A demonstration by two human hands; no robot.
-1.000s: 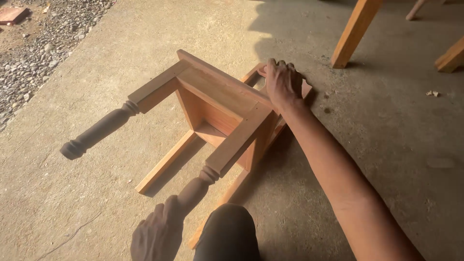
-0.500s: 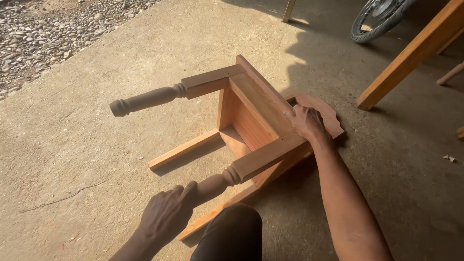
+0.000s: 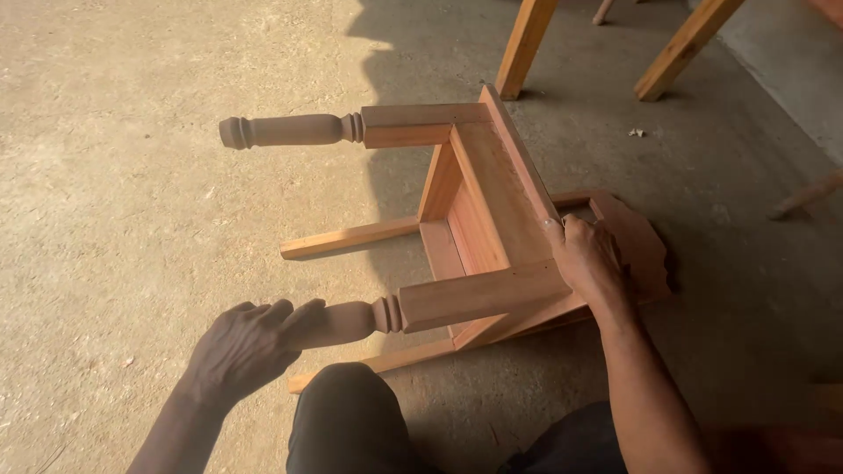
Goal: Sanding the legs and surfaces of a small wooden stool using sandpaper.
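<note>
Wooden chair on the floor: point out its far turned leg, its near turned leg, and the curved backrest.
far turned leg (image 3: pixel 285 130), head view, mid-turning
near turned leg (image 3: pixel 347 320), head view, rounded part beside left hand
curved backrest (image 3: pixel 645 250), head view, flat face

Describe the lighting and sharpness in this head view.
Head view: hard sunlight on the floor at left, deep shadow at right; chair straddles the shadow edge; left hand sunlit, right hand shaded; everything sharp, no glare.
</note>
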